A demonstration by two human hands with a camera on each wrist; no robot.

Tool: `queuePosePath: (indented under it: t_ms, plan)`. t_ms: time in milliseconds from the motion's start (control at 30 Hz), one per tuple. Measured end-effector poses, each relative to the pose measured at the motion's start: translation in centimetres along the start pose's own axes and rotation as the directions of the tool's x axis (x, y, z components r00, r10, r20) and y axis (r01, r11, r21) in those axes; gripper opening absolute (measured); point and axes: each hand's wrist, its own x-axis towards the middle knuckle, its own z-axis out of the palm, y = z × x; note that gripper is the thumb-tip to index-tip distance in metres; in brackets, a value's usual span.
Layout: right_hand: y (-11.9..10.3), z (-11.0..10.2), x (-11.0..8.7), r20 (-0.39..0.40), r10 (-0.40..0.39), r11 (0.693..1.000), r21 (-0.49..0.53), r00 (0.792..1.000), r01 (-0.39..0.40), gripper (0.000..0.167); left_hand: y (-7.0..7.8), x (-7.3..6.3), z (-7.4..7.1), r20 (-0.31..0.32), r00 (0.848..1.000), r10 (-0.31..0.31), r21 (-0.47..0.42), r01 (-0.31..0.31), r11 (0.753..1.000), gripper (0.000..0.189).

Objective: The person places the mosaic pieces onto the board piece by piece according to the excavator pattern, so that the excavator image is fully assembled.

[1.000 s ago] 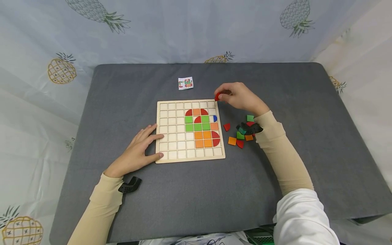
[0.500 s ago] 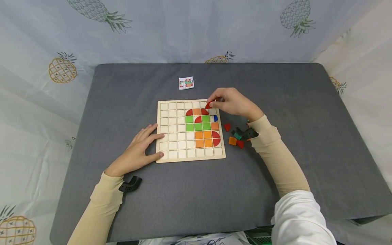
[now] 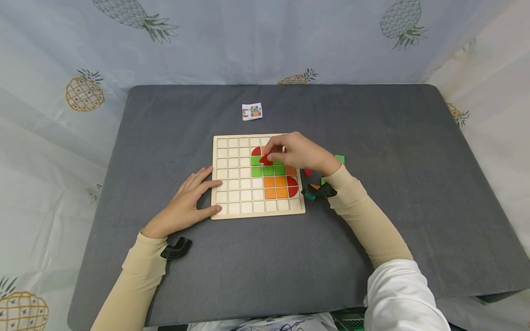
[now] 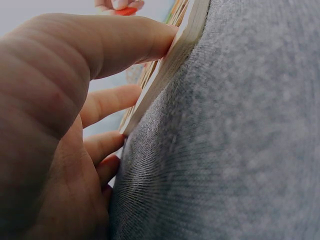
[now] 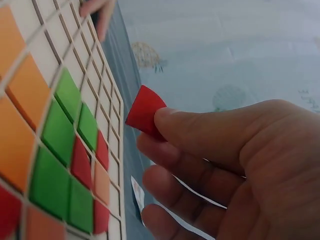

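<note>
Splayed left hand point(image 3: 182, 207) touches a pale wooden grid board point(image 3: 233, 174); right hand point(image 3: 300, 151) partly hides it, pinching a red quarter-round tile point(image 5: 143, 107) above.

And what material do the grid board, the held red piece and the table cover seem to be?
Grid board: likely wood, matte, by its pale edge. Red piece: painted wood or plastic, unclear; smooth, evenly coloured. Table cover: dull grey fabric, by its fine ribbed texture.

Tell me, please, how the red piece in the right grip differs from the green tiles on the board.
The red piece has a curved edge, while the green tiles are square. The red piece is pinched in the right grip; the green tiles lie in cells of the board. Each is one plain colour.
</note>
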Motion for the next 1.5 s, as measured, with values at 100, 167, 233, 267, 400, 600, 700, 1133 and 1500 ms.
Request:
queuePosePath:
  t_ms: [100,167,233,267,400,600,700,1133,1500]
  plan:
    - [-0.5,1.0,0.2,0.034,-0.042,0.998,-0.036,0.999,0.043,0.008,0.0,0.1,0.0,0.005,1.0,-0.006,0.003,0.006,1.0,0.066]
    - [-0.8,1.6,0.2,0.054,-0.056,0.996,-0.064,0.997,0.06,0.006,0.1,0.1,0.0,0.011,1.0,-0.013,0.005,0.013,1.0,0.066]
    - [-1.0,2.2,0.3,0.072,-0.052,0.995,-0.083,0.996,0.058,0.006,0.1,0.2,0.0,0.014,1.0,-0.015,0.005,0.015,1.0,0.067]
    - [-1.1,2.4,0.3,0.081,-0.047,0.994,-0.09,0.996,0.055,0.007,0.1,0.2,0.0,0.016,1.0,-0.016,0.007,0.016,1.0,0.067]
    - [-1.2,3.1,0.3,0.097,-0.047,0.993,-0.105,0.994,0.058,0.007,0.1,0.3,0.0,0.02,1.0,-0.016,0.007,0.016,1.0,0.067]
    - [-1.1,3.8,0.3,0.122,-0.039,0.989,-0.14,0.992,0.056,0.007,0.3,0.3,0.0,0.024,0.999,-0.027,0.005,0.027,1.0,0.067]
    - [-1.1,3.9,0.3,0.121,-0.033,0.983,-0.173,0.992,0.054,0.008,0.3,0.4,0.0,0.02,0.999,-0.026,0.006,0.026,1.0,0.067]
    - [-1.4,4.5,-0.3,0.096,-0.069,0.953,-0.287,0.993,0.094,0.008,0.5,0.3,0.0,0.016,1.0,-0.021,0.004,0.021,1.0,0.066]
    - [-2.0,5.3,-0.3,0.062,-0.114,0.901,-0.414,0.992,0.13,0.009,0.3,0.1,-0.2,0.031,0.999,-0.029,0.0,0.029,1.0,0.066]
